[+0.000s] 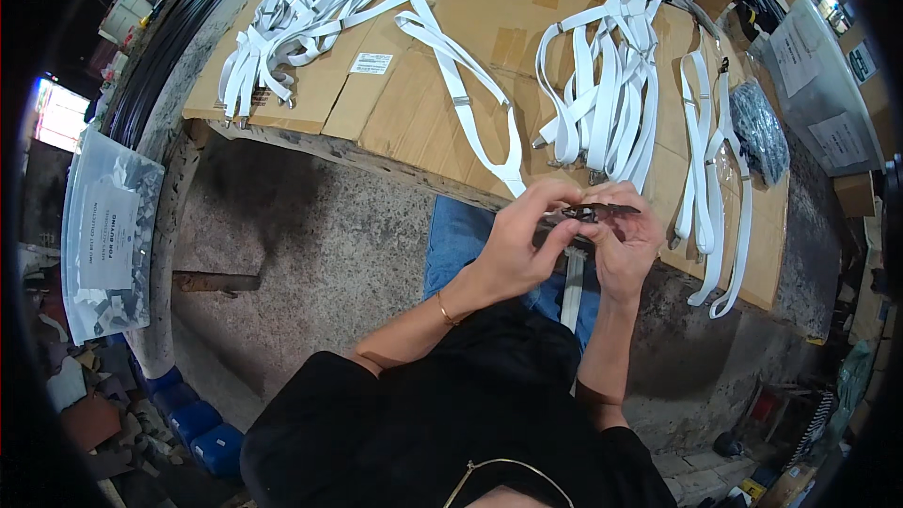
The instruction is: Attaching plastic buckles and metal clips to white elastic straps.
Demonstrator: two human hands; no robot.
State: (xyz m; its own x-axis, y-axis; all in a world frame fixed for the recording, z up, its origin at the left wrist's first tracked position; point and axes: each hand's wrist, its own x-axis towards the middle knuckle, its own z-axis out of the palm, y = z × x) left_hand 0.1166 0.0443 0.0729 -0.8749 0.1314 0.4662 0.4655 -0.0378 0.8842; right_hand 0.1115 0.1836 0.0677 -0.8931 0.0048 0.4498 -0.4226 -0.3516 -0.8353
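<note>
My left hand (529, 237) and my right hand (623, 243) meet at the table's near edge, both closed on a small dark clip (602, 212). Thumbs and fingertips pinch it from either side, and its details are partly covered by them. Below the hands hangs a pale strap (572, 290); where it joins the clip is hidden. Just beyond my left hand, a white suspender (463, 105) with a metal slider stretches across the cardboard, its Y-shaped end reaching the fingers. Whether it connects to the clip I cannot tell.
Flattened cardboard (395, 118) covers the table. On it lie a tangled pile of white suspenders (310, 14), a second bundle (602, 85), several separate straps (720, 179) and a plastic bag of dark pieces (760, 132). Plastic bins stand left (113, 235) and right (823, 85).
</note>
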